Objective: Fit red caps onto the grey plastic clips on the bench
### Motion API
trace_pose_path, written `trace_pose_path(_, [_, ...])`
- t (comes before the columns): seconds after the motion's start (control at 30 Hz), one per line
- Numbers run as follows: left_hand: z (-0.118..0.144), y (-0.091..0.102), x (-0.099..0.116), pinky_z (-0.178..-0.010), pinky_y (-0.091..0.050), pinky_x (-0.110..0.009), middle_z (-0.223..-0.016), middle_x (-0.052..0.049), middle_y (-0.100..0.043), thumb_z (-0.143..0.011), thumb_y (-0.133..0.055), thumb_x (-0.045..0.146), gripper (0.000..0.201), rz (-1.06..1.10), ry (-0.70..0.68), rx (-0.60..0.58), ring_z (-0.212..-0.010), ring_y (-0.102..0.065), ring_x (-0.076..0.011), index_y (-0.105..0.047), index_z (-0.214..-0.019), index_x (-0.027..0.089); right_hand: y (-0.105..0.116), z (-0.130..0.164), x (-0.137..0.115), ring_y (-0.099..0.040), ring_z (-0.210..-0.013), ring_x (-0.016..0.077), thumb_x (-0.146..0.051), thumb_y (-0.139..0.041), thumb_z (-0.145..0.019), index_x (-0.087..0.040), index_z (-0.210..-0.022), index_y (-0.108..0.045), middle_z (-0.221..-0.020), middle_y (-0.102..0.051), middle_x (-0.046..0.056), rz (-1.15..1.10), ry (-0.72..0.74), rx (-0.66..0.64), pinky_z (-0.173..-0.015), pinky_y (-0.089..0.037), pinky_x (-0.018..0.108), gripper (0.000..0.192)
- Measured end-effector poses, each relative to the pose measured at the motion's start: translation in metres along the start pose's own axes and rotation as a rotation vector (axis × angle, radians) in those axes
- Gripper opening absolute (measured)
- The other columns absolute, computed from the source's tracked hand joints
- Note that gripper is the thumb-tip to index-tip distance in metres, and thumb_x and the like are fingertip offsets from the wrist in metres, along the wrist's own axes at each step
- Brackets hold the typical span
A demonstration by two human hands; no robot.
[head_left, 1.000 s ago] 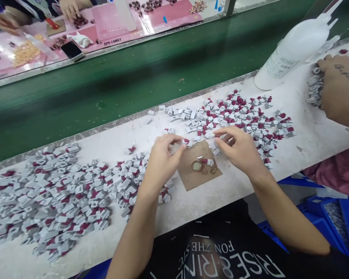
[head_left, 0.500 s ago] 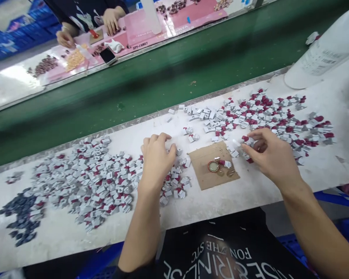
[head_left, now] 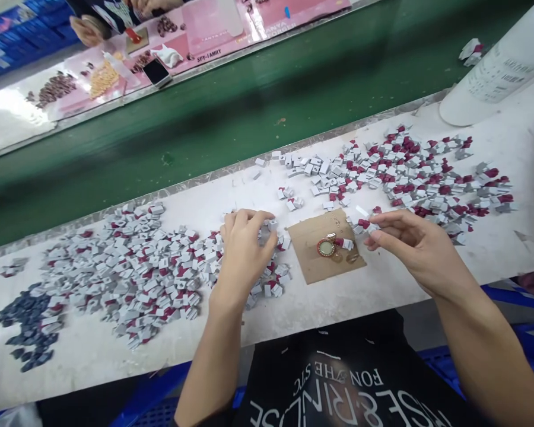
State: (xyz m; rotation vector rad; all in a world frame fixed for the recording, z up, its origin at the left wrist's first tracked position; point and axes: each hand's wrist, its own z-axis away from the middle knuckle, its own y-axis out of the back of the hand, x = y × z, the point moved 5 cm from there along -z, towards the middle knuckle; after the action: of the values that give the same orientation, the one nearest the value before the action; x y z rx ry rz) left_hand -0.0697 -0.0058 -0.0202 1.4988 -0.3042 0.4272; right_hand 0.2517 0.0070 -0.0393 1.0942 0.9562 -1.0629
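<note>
a green conveyor belt (head_left: 258,107) runs past the long white workbench (head_left: 320,308), so work sits within reach of both. on the bench, a broad pile of grey-and-maroon pieces (head_left: 133,273) lies to the left and a second pile (head_left: 409,172) to the right, with a cardboard square (head_left: 314,267) between them as a pad for a small round gold-rimmed tin (head_left: 326,247). a white bottle (head_left: 493,77) stands at the far right. the left hand (head_left: 244,252) rests curled on the left pile's edge, fingers bent over pieces. the right hand (head_left: 416,246) pinches one small grey-and-maroon piece (head_left: 368,226) between thumb and fingertips, just beside the cardboard.
</note>
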Motion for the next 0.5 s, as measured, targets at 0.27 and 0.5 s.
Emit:
trace_pose_path(0.27, [0.014, 0.0, 0.008, -0.108, -0.047, -0.059, -0.121, -0.013, -0.073, -0.105, -0.072, 0.031, 0.017, -0.023, -0.076, -0.006, -0.121, -0.058, -0.0406, -0.074, -0.121, 0.026, -0.007, 0.01, 0.001, -0.088, -0.084, 0.0279, -0.054, -0.095, -0.096, -0.027, -0.112, -0.087, -0.089, -0.088, 0.008, -0.053, -0.029, -0.023, -0.078, -0.076, 0.038, 0.032])
trace_pose_path(0.5, [-0.083, 0.005, -0.021, -0.122, -0.046, -0.06, -0.141, -0.02, -0.07, -0.101, -0.067, 0.016, 0.029, 0.011, 0.013, 0.114, -0.139, -0.061, -0.0449, -0.069, -0.129, 0.022, -0.012, 0.006, -0.006, -0.087, -0.083, 0.0256, -0.051, -0.095, -0.096, -0.028, -0.109, -0.089, -0.086, -0.086, 0.006, -0.072, 0.035, -0.015, -0.077, -0.075, 0.036, 0.027])
